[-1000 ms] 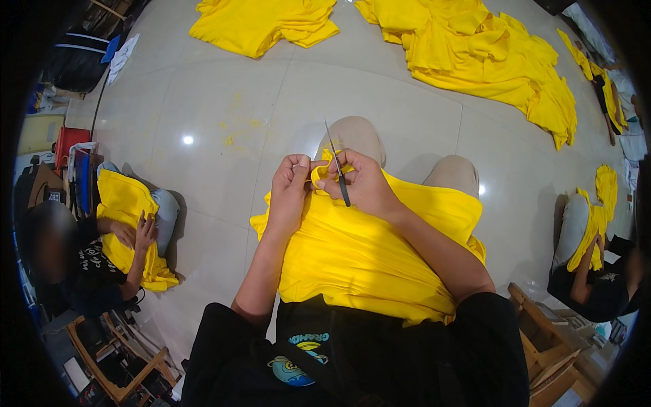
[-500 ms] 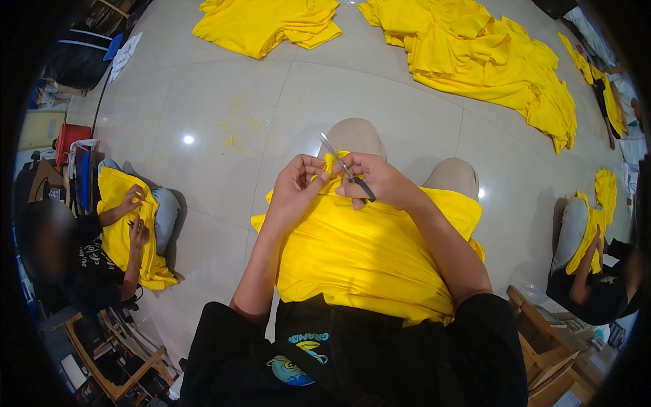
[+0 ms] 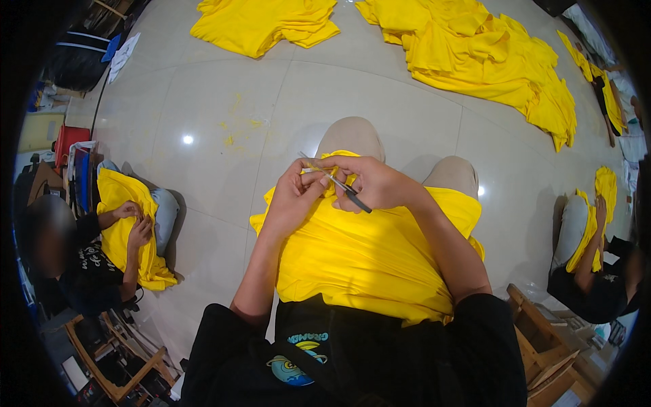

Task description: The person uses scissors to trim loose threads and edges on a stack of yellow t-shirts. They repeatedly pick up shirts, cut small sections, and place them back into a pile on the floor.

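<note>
A yellow garment [image 3: 359,258] lies spread across my lap and over my knees. My left hand [image 3: 298,193] pinches a small fold of its cloth near the far edge. In my right hand [image 3: 376,182] is a pair of scissors [image 3: 357,199] with dark handles, the fingers closed around them. Their metal blades point up and to the left, crossing just over the left fingertips at the pinched cloth. Whether the blades touch the fabric or a thread is too small to tell.
Yellow garments lie in a pile [image 3: 475,54] at the far right and a smaller pile [image 3: 264,24] at the far middle. Yellow scraps [image 3: 230,140] dot the tiled floor. Co-workers with yellow cloth sit at left [image 3: 74,251] and right [image 3: 597,278]. Wooden frames [image 3: 536,339] stand near me.
The scissors have shifted left and turned flatter, their blades now over my left fingertips. My right hand has moved slightly left. The left co-worker's hands have come closer together.
</note>
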Tool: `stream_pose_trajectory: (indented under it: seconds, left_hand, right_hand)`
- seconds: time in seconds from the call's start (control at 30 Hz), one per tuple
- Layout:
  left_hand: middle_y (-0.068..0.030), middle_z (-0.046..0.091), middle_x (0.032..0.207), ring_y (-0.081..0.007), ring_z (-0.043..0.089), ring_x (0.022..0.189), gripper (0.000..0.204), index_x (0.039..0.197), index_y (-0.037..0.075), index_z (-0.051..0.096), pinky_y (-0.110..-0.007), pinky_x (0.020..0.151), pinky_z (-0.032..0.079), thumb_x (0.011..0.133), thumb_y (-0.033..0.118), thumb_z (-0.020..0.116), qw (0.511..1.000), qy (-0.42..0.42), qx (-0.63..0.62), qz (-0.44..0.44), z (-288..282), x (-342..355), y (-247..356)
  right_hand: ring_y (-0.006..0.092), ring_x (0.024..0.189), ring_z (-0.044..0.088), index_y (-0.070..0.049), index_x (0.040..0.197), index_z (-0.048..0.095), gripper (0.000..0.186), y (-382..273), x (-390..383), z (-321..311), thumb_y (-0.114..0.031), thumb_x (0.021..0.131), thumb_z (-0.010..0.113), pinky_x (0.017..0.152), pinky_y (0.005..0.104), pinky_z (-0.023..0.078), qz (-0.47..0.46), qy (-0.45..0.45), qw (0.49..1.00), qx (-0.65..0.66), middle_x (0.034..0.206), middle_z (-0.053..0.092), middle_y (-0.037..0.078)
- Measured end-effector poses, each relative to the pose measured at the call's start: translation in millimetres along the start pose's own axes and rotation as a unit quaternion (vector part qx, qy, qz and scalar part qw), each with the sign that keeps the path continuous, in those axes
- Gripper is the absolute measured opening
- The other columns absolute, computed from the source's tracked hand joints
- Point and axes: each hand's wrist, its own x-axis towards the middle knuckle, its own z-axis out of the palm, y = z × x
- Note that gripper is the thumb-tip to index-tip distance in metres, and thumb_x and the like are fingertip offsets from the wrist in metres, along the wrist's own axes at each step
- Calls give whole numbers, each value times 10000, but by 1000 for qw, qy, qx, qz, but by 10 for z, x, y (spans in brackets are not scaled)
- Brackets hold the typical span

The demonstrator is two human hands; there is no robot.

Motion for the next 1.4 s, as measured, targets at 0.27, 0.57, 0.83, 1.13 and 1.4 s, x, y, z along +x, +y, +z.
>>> stream_pose_trajectory:
  seconds: [0.27, 0.57, 0.83, 1.13, 1.4]
  left_hand:
    - [-88, 701, 1228, -115, 729, 1009, 433, 1486, 1, 552, -273, 934, 598, 1080, -8, 704, 999, 8, 28, -35, -4, 109, 162]
    - [-89, 656, 1331, -201, 677, 1169, 336, 1238, 111, 784, -352, 921, 569, 925, -3, 830, 913, -34, 357, 195, -67, 572, 137]
    - [-71, 757, 1150, -157, 684, 979, 135, 1160, 43, 763, -321, 852, 558, 1039, 101, 783, 938, -76, 311, 134, -364, 968, -80]
    - [6, 691, 838, -69, 590, 742, 138, 1086, -4, 722, -268, 704, 517, 1046, 89, 816, 965, 20, 225, 133, -309, 954, -26]
    - [-24, 729, 884, -94, 614, 779, 148, 1045, -24, 788, -285, 725, 518, 988, 86, 869, 945, 103, 248, 187, -411, 917, -193]
  right_hand:
    - [301, 855, 699, -72, 1515, 656, 715, -174, -141, -113, -152, 855, 921, 789, 400, 566, 51, 7, 983, -177, 973, 753, 148]
    - [341, 951, 727, -80, 1498, 664, 718, -242, -227, -291, -139, 842, 947, 861, 414, 579, 70, 11, 976, -204, 1115, 781, 161]
    - [330, 916, 711, -66, 1485, 655, 702, -97, -166, -269, -124, 847, 942, 848, 416, 581, 41, 37, 985, -165, 1093, 768, 170]
    - [401, 1029, 723, -6, 1282, 672, 543, 69, 2, -45, -169, 846, 951, 897, 443, 573, 4, 168, 973, -157, 1123, 755, 215]
    - [422, 1074, 730, 4, 1208, 675, 514, 79, -119, -220, -184, 826, 963, 908, 465, 583, 37, 99, 967, -232, 1146, 767, 220]
